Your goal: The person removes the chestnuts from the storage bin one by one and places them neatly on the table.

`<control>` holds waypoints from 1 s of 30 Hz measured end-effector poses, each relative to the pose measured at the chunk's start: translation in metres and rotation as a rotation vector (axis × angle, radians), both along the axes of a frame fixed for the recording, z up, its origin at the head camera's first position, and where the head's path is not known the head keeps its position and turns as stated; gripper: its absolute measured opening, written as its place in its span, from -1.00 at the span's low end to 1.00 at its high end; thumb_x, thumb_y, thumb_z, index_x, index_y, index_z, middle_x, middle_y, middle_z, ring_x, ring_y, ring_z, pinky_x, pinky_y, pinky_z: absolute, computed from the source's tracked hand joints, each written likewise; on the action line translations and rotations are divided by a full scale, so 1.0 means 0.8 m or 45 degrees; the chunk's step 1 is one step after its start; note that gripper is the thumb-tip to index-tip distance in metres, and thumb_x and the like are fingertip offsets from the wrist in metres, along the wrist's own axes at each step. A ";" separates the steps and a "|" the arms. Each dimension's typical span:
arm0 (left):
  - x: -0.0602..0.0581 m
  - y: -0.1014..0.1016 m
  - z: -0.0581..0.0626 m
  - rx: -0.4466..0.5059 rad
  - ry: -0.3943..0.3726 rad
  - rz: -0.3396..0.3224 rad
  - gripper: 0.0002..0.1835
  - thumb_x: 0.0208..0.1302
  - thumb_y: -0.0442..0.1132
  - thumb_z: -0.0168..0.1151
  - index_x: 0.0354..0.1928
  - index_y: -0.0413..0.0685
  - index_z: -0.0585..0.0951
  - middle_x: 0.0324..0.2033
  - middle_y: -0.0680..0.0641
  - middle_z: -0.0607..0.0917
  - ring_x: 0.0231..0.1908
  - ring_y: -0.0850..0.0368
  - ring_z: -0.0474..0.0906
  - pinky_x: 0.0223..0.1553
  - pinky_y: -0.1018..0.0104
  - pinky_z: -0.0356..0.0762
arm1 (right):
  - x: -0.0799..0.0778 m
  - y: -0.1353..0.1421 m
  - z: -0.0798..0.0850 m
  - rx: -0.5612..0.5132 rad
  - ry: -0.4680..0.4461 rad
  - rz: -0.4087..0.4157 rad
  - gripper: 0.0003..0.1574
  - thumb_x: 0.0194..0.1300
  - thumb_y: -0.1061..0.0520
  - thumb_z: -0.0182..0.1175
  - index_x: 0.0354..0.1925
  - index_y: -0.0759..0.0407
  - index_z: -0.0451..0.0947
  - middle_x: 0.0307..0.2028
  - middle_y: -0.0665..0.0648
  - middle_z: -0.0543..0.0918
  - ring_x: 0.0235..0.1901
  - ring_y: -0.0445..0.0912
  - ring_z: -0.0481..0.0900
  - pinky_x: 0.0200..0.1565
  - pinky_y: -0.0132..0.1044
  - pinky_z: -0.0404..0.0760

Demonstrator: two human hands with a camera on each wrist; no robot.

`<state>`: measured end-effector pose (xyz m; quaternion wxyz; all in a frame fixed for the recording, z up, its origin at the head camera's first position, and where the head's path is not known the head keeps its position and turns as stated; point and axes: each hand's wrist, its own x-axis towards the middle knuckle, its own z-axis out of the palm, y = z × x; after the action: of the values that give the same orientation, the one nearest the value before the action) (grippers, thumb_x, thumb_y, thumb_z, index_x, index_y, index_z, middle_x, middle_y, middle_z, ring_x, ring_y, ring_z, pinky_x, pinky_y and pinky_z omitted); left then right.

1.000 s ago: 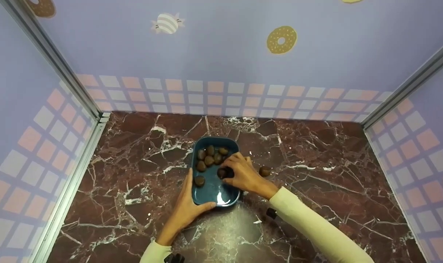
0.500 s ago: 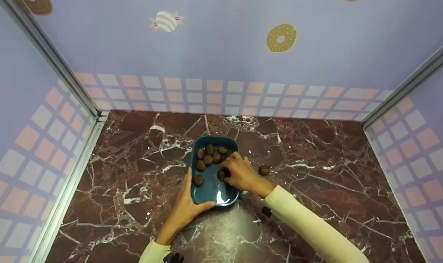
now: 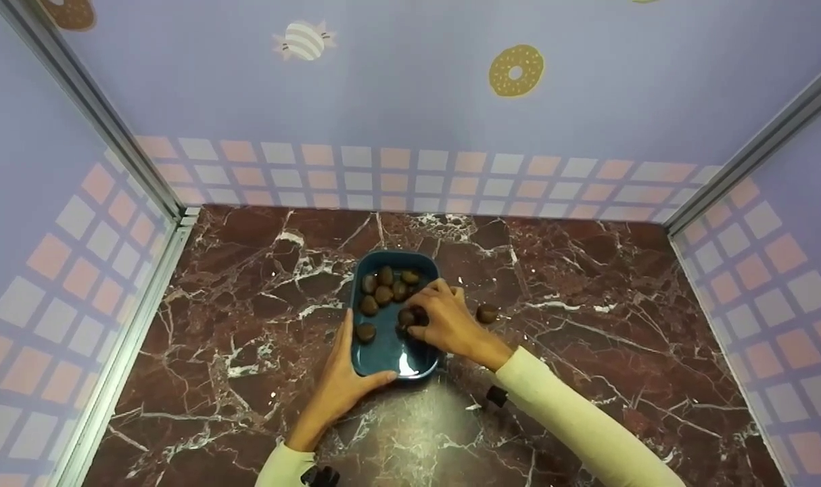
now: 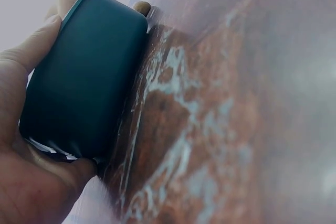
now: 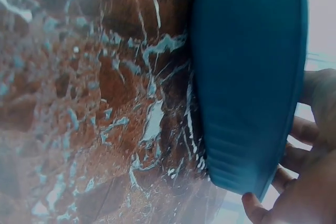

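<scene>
A dark teal rectangular dish (image 3: 378, 360) with rounded corners stands on the counter and holds several brown chestnuts (image 3: 383, 295), mostly bunched at its far end. My left hand (image 3: 343, 385) rests against the dish, its straight fingers along the left wall and its thumb at the near end. Over the right rim reaches my right hand (image 3: 448, 322), pinching a dark chestnut (image 3: 406, 318) low inside the dish. The fingers partly cover that chestnut, so I cannot tell whether it touches the bottom. In the right wrist view, the dish wall (image 5: 247, 77) hides the chestnuts.
One loose chestnut (image 3: 487, 313) lies on the marbled red-brown counter (image 3: 586, 352), just right of the dish. Lilac panels with pink and white squares (image 3: 394, 159) enclose the back and sides. A metal rail (image 3: 130, 345) runs along the left edge.
The head view has shifted slightly. Both hands keep nearly the same places at the dish, and the right hand's chestnut stays in nearly the same spot.
</scene>
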<state>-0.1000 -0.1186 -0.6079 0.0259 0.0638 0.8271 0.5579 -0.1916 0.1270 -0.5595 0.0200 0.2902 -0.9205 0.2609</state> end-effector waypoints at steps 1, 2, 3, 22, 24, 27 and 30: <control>0.000 0.000 0.000 0.002 0.000 0.001 0.55 0.06 0.09 0.80 0.81 -0.07 -0.16 0.75 -0.37 -0.10 0.71 -0.37 -0.10 0.64 -0.38 -0.03 | 0.002 0.001 0.001 -0.020 -0.003 -0.005 -0.52 0.25 0.04 0.64 0.11 0.11 0.81 0.10 0.12 0.82 0.21 0.11 0.51 0.23 0.30 0.36; 0.000 -0.001 0.000 0.002 0.000 0.001 0.54 0.06 0.09 0.80 0.81 -0.07 -0.16 0.75 -0.37 -0.10 0.71 -0.38 -0.10 0.64 -0.39 -0.03 | 0.004 0.003 0.002 -0.039 -0.008 -0.009 -0.51 0.25 0.04 0.64 0.12 0.11 0.80 0.10 0.13 0.81 0.22 0.11 0.50 0.25 0.31 0.35; 0.000 -0.001 0.000 0.002 -0.001 0.004 0.54 0.06 0.09 0.80 0.81 -0.07 -0.16 0.75 -0.38 -0.10 0.71 -0.38 -0.10 0.64 -0.39 -0.02 | 0.006 0.004 0.002 -0.055 -0.016 -0.012 -0.50 0.25 0.05 0.64 0.13 0.11 0.80 0.11 0.13 0.81 0.23 0.12 0.49 0.27 0.31 0.34; -0.001 -0.002 -0.001 -0.003 -0.032 -0.014 0.51 0.13 0.09 0.76 0.82 -0.05 -0.18 0.76 -0.35 -0.15 0.71 -0.43 -0.15 0.60 -0.49 0.01 | 0.034 0.035 -0.011 -0.334 0.040 0.003 -0.50 0.19 0.18 0.64 0.10 0.20 0.77 -0.01 0.17 0.73 0.08 0.10 0.51 0.15 0.06 0.54; -0.001 -0.002 -0.001 -0.006 -0.025 -0.012 0.51 0.13 0.07 0.77 0.81 -0.07 -0.17 0.76 -0.37 -0.14 0.71 -0.43 -0.14 0.60 -0.49 0.02 | 0.036 0.038 -0.014 -0.369 0.064 -0.004 -0.49 0.17 0.21 0.65 0.09 0.20 0.77 -0.03 0.16 0.73 0.07 0.09 0.51 0.14 0.04 0.56; -0.001 -0.002 -0.001 -0.009 -0.018 -0.004 0.50 0.12 0.06 0.77 0.81 -0.09 -0.16 0.75 -0.37 -0.13 0.71 -0.42 -0.13 0.60 -0.47 0.03 | 0.038 0.044 -0.017 -0.424 0.052 -0.022 -0.48 0.15 0.24 0.66 0.10 0.20 0.78 -0.04 0.15 0.73 0.07 0.07 0.51 0.15 0.01 0.58; -0.001 -0.001 -0.001 -0.010 -0.007 0.002 0.50 0.11 0.04 0.78 0.81 -0.10 -0.15 0.75 -0.38 -0.11 0.71 -0.42 -0.11 0.60 -0.46 0.04 | 0.040 0.049 -0.017 -0.471 0.018 -0.040 -0.47 0.16 0.26 0.66 0.12 0.19 0.78 0.00 0.12 0.74 0.11 0.04 0.52 0.19 0.01 0.59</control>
<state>-0.1007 -0.1194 -0.6083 0.0280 0.0615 0.8291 0.5550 -0.1600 0.1660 -0.5734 0.0837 0.2691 -0.8610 0.4234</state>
